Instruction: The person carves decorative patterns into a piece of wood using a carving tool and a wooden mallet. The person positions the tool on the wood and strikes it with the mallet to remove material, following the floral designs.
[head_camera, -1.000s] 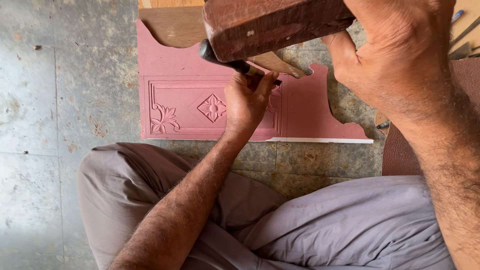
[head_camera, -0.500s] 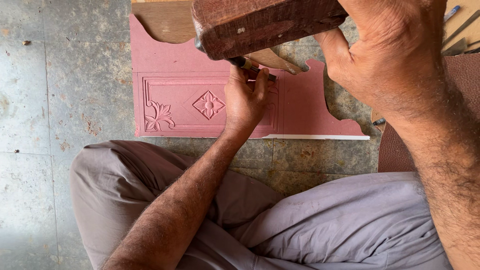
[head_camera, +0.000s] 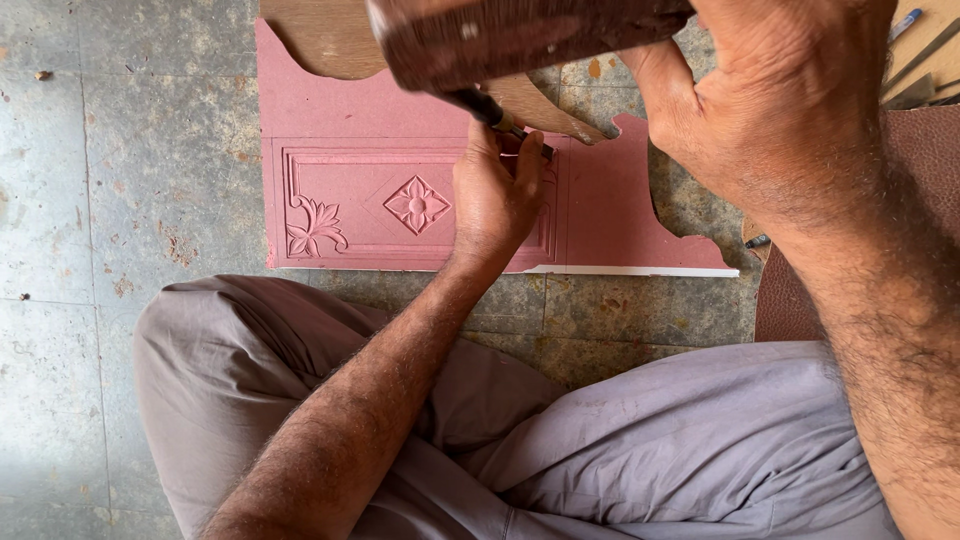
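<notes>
The left hand (head_camera: 495, 195) rests on the pink board (head_camera: 620, 215), its grip closed around a chisel (head_camera: 495, 112) with a dark handle that slants up from the fist. The right hand (head_camera: 775, 100), raised near the camera, is wrapped tight around a brown wooden mallet (head_camera: 520, 35), which is blurred. The board lies flat on the stone floor (head_camera: 130, 200) in front of the crossed legs. It has a curved cut edge and a carved panel with a diamond flower (head_camera: 417, 204) and a leaf sprig (head_camera: 312, 228).
</notes>
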